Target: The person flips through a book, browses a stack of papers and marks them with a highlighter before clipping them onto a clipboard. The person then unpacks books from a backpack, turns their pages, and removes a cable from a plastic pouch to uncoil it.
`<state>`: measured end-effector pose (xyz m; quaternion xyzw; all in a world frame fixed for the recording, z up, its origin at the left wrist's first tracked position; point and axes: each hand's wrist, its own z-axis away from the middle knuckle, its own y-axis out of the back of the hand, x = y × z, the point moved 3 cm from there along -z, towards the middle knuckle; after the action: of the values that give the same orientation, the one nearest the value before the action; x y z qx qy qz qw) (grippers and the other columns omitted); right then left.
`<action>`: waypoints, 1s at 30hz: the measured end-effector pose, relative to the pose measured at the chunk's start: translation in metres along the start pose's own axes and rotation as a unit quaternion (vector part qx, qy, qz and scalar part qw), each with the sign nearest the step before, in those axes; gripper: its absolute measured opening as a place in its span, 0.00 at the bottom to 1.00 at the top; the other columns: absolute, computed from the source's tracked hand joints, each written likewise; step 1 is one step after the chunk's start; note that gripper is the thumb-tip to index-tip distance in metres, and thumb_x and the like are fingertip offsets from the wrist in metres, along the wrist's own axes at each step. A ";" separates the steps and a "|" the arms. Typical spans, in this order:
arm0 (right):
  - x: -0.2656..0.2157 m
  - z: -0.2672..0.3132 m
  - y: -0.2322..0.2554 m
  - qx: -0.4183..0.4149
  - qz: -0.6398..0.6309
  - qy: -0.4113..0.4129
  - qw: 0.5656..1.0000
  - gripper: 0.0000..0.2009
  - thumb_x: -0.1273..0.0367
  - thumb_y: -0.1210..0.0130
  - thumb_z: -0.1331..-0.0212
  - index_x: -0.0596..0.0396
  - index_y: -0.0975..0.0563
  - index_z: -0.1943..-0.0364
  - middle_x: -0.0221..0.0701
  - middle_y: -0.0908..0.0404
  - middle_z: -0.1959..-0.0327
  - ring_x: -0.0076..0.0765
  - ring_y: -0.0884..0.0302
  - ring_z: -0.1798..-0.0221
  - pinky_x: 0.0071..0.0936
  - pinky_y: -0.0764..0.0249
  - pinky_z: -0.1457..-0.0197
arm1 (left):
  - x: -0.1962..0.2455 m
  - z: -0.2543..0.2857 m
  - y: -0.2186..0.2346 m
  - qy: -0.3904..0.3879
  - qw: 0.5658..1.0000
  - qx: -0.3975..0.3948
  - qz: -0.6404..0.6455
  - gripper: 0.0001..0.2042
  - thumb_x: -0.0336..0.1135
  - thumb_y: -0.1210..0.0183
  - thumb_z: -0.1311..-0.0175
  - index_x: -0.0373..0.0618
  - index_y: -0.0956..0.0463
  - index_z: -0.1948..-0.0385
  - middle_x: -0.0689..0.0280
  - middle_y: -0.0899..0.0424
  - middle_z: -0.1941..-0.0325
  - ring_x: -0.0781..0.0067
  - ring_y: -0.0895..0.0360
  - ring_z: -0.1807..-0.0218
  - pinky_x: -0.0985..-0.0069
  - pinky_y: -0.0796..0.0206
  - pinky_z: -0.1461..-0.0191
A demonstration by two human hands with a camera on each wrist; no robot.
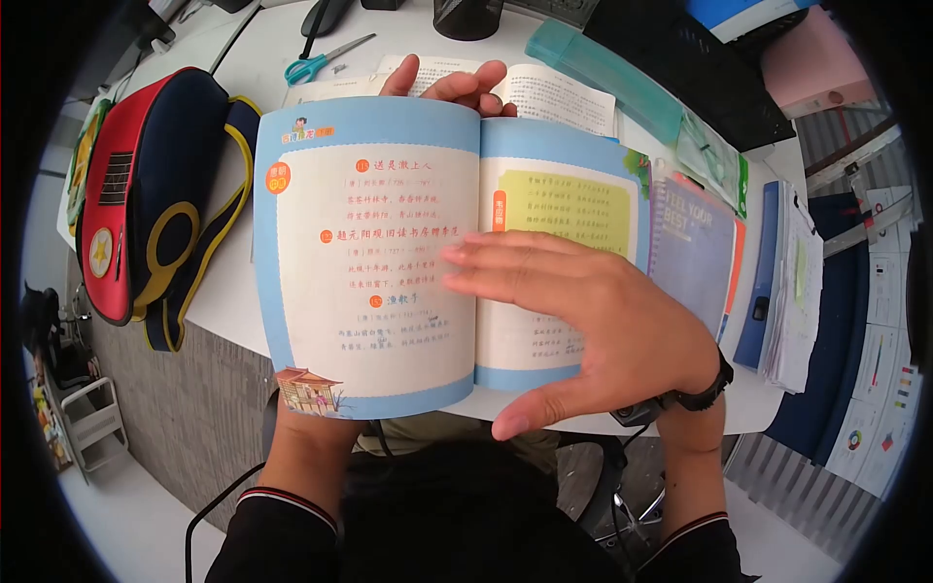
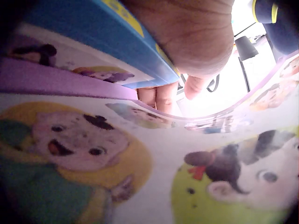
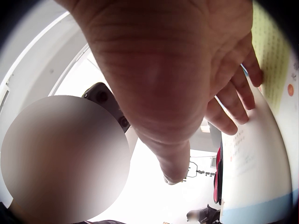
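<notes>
An open book with blue-bordered pages (image 1: 389, 374) is held up over the desk in the head view. Behind it is the left hand (image 1: 452, 85), its fingertips showing above the top edge and its palm hidden; in the left wrist view that hand (image 2: 191, 42) lies against the book's blue edge (image 2: 159, 60), fingers curled around it. The right hand (image 1: 593, 316) lies across the right page, fingers straight and reaching over the centre fold to the left page, thumb spread apart. In the right wrist view the right hand's fingertips (image 3: 240, 112) touch the page (image 3: 257, 154).
A red and navy bag (image 1: 146, 194) is at the left of the desk. Teal scissors (image 1: 311, 68), another open book (image 1: 564, 97) and a pen cup (image 1: 466, 17) stand or lie beyond. To the right are a purple-covered book (image 1: 690, 243) and a blue folder with papers (image 1: 768, 282).
</notes>
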<state>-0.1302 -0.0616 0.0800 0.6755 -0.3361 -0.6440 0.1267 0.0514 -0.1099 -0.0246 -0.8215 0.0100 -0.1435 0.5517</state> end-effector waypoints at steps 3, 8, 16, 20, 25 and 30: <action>0.002 0.000 0.003 -0.007 0.022 -0.026 0.999 0.43 0.46 0.27 0.59 0.59 0.25 0.39 0.42 0.28 0.33 0.49 0.32 0.30 0.44 0.37 0.27 | 0.001 -0.003 0.008 -0.012 1.000 -0.007 -0.006 0.30 0.54 0.68 0.23 0.47 0.19 0.74 0.64 0.17 0.54 0.68 0.24 0.46 0.67 0.45 0.23; 0.026 0.010 0.026 0.094 0.233 -0.123 0.960 0.36 0.48 0.33 0.47 0.61 0.25 0.41 0.47 0.26 0.36 0.51 0.32 0.31 0.41 0.38 0.27 | -0.001 -0.005 0.008 -0.002 1.000 -0.031 0.004 0.31 0.54 0.71 0.22 0.53 0.30 0.86 0.69 0.20 0.66 0.73 0.26 0.53 0.70 0.53 0.20; 0.070 0.033 0.063 0.181 0.219 -0.287 0.915 0.33 0.49 0.38 0.42 0.62 0.25 0.42 0.49 0.19 0.47 0.50 0.20 0.46 0.36 0.25 0.44 | -0.001 -0.006 0.010 -0.004 0.997 -0.083 -0.004 0.31 0.57 0.70 0.24 0.55 0.29 0.86 0.71 0.22 0.70 0.75 0.26 0.56 0.72 0.52 0.21; 0.068 0.034 0.067 0.189 0.192 -0.284 0.920 0.30 0.51 0.37 0.43 0.61 0.23 0.44 0.47 0.16 0.57 0.44 0.18 0.60 0.33 0.24 0.55 | 0.000 -0.007 0.009 0.001 0.997 -0.083 -0.004 0.31 0.58 0.70 0.24 0.55 0.28 0.85 0.71 0.22 0.70 0.76 0.26 0.55 0.73 0.52 0.21; 0.064 0.032 0.068 0.196 0.210 -0.288 0.914 0.27 0.54 0.36 0.43 0.58 0.22 0.46 0.41 0.17 0.63 0.30 0.28 0.75 0.28 0.29 0.67 | -0.001 -0.006 0.006 -0.005 0.995 -0.099 0.006 0.31 0.58 0.71 0.24 0.53 0.28 0.83 0.70 0.23 0.67 0.75 0.27 0.53 0.73 0.51 0.21; 0.066 0.034 0.070 0.233 0.180 -0.289 0.911 0.22 0.59 0.34 0.44 0.57 0.21 0.49 0.37 0.16 0.59 0.28 0.25 0.69 0.26 0.29 0.64 | -0.001 -0.006 0.007 -0.012 0.994 -0.111 0.013 0.31 0.58 0.72 0.24 0.52 0.29 0.83 0.70 0.23 0.66 0.74 0.28 0.53 0.72 0.52 0.21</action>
<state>-0.1863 -0.1454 0.0661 0.3982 -0.6144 -0.6808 -0.0233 0.0501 -0.1175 -0.0287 -0.8791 0.0302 -0.1245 0.4591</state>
